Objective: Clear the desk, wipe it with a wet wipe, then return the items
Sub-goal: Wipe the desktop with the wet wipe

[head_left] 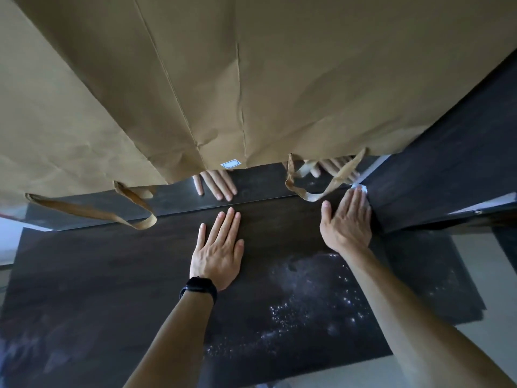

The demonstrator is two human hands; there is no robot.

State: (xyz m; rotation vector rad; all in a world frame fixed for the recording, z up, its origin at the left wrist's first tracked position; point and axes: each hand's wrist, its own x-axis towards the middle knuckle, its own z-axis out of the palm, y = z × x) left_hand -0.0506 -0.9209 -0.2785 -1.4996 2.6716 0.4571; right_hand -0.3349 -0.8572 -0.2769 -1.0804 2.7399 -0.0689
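Two hands flat on a dark desk, wipe pressed into the far right corner

Both palms lie on the dark desk (140,275), which looks cleared of loose items in what the camera takes in. The left hand (216,252), with a black band (199,288) at the wrist, rests fully spread and flat near the back edge, holding nothing. The right hand (347,222) is also spread flat, fingers together, pinning a white wet wipe (361,189) against the desk top where it meets a dark side panel (447,177); only a small corner of the wipe shows past the fingertips. A glossy back strip mirrors both sets of fingers. Large brown paper bags (251,79) hang overhead, their handles (92,210) dangling just above the back edge. Fine bright specks, perhaps moisture or dust, cover the near right part of the desk.

My reading is that the wiping step is in hand, at the far corner. Next, the right hand needs to drag the wipe back across the speckled area, keeping pressure even and staying clear of the dangling handles
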